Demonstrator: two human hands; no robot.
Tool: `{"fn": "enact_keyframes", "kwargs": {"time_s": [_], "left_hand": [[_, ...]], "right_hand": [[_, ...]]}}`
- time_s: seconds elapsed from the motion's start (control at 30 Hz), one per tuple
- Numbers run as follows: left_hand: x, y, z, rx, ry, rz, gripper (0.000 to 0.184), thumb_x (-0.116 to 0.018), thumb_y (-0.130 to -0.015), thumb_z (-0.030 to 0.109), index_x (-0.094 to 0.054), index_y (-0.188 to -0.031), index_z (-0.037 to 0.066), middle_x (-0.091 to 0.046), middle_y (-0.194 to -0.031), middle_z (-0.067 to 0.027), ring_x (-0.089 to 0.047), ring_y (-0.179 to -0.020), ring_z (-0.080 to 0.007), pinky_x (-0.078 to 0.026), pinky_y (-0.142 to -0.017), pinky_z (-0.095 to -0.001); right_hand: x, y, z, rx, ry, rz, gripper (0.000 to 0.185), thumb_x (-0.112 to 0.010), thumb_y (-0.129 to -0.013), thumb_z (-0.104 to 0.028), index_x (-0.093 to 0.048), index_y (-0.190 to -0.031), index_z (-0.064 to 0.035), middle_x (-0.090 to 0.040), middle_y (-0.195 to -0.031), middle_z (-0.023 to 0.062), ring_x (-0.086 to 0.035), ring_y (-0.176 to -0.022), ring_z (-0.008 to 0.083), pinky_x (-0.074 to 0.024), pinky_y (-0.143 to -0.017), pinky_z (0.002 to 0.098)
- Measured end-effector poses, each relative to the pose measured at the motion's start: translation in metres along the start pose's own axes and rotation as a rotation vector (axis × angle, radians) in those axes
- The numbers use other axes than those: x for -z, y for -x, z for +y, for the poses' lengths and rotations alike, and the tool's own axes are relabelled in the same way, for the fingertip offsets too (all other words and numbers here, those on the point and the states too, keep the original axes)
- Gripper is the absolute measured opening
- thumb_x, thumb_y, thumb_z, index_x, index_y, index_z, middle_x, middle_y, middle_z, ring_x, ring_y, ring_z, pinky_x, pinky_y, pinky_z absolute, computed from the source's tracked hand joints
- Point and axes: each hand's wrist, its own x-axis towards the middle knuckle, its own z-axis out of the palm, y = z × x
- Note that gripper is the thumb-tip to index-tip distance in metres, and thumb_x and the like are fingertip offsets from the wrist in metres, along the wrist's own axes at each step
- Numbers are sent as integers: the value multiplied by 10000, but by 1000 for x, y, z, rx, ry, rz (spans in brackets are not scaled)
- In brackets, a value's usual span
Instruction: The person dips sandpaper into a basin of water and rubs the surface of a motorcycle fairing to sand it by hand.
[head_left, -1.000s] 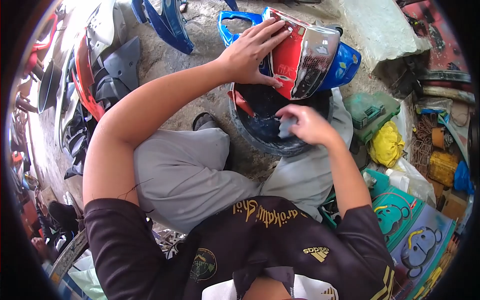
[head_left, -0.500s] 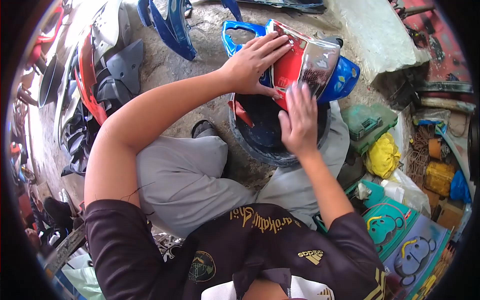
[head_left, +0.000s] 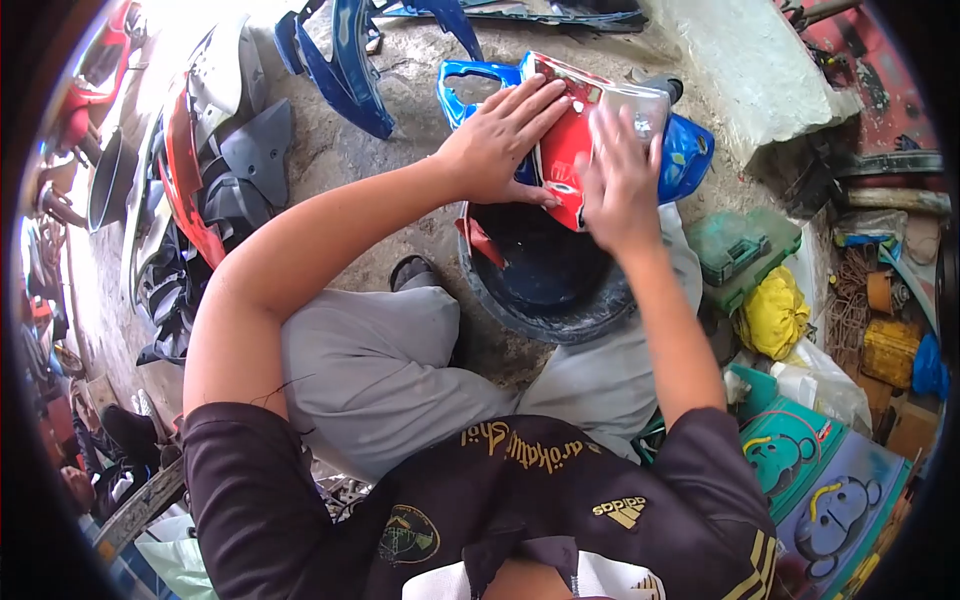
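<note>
A motorcycle fairing panel (head_left: 567,148), red in the middle with blue ends and a bare greyish patch, rests tilted over the far side of a black basin (head_left: 500,308). My left hand (head_left: 505,140) lies flat on the panel's left part, fingers stretched out and thumb near its lower edge. My right hand (head_left: 622,185) is on the right part by the greyish patch, fingers extended and a little blurred. Whether something thin lies under its fingertips cannot be seen. A red scrap (head_left: 483,240) leans inside the basin's left wall.
Blue body panels (head_left: 345,85) lie on the concrete floor beyond. Red, white and black panels (head_left: 190,190) are piled at left. On the right are a green toolbox (head_left: 745,245), a yellow bag (head_left: 775,312), a teal case (head_left: 790,440) and a concrete block (head_left: 755,90).
My right hand has slid up across the panel from its lower edge to the greyish patch. My left hand stays on the panel. The whole view has shifted slightly.
</note>
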Motion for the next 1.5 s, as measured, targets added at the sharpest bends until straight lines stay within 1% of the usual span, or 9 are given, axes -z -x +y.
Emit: {"fn": "enact_keyframes", "kwargs": {"time_s": [0.13,0.2,0.4,0.57,0.77,0.87,1.13,1.33,1.5], "left_hand": [[-1,-1,-3,-7,-2,19,1305,-771,-813,798,-269,-1735,23,-275,-1807,-202,-229,-1681,-417,-254,-1344,-560],[0,1,2,-1,-7,15,1302,-771,-815,797,-269,-1736,27,-279,-1805,-199,-231,-1681,-416,-250,-1345,-559],[3,-1,5,-2,-17,-7,1310,-788,-802,793,-275,-1735,30,-293,-1797,-192,-247,-1672,-420,-243,-1354,-548],[8,-11,-3,22,50,6,1295,-874,-738,740,-361,-1712,58,-365,-1755,-183,-321,-1627,-430,-308,-1327,-561],[12,-13,-14,-15,183,58,1109,-946,-751,574,-499,-1653,112,-452,-1711,-135,-388,-1589,-405,-374,-1297,-555],[9,-12,-12,7,161,82,1065,-946,-765,536,-514,-1645,119,-472,-1700,-128,-407,-1578,-398,-384,-1292,-551],[15,-9,-7,11,146,55,1117,-954,-745,545,-484,-1664,115,-440,-1714,-134,-400,-1573,-401,-369,-1295,-548],[13,-13,-7,9,134,52,1160,-960,-717,570,-480,-1665,105,-423,-1717,-152,-400,-1564,-413,-368,-1286,-554],[7,-2,-7,6,130,80,1188,-953,-718,590,-456,-1681,105,-405,-1734,-147,-389,-1575,-411,-350,-1292,-572]], "right_hand": [[-15,107,-28,113,58,-59,657,-599,-1090,-452,-548,-1629,-80,-437,-1762,119,-326,-1668,341,-37,-1339,655],[-15,118,-14,9,75,-7,688,-590,-1089,-486,-529,-1645,-83,-431,-1765,122,-328,-1668,342,-1,-1335,656],[-1,28,37,-174,39,130,633,-587,-1108,-379,-501,-1641,-49,-450,-1741,162,-363,-1639,392,-130,-1311,686],[1,11,11,-1,-27,67,560,-630,-1071,-322,-609,-1550,-32,-542,-1666,158,-438,-1589,378,-248,-1303,652],[-6,94,-16,-48,99,78,604,-639,-1067,-334,-570,-1603,-65,-508,-1706,139,-417,-1617,354,-241,-1310,621],[-3,73,9,-168,-29,167,606,-633,-1079,-317,-545,-1619,-59,-493,-1716,144,-387,-1629,393,-225,-1310,647],[-4,-26,52,-129,-62,140,509,-609,-1094,-298,-625,-1540,-53,-548,-1663,164,-457,-1567,418,-288,-1289,639],[1,62,-9,86,-39,6,516,-611,-1075,-258,-619,-1563,-90,-537,-1690,103,-400,-1628,332,-194,-1333,611],[1,84,10,-11,-16,42,531,-608,-1086,-264,-594,-1589,-95,-518,-1705,114,-408,-1625,344,-186,-1330,611]]}}
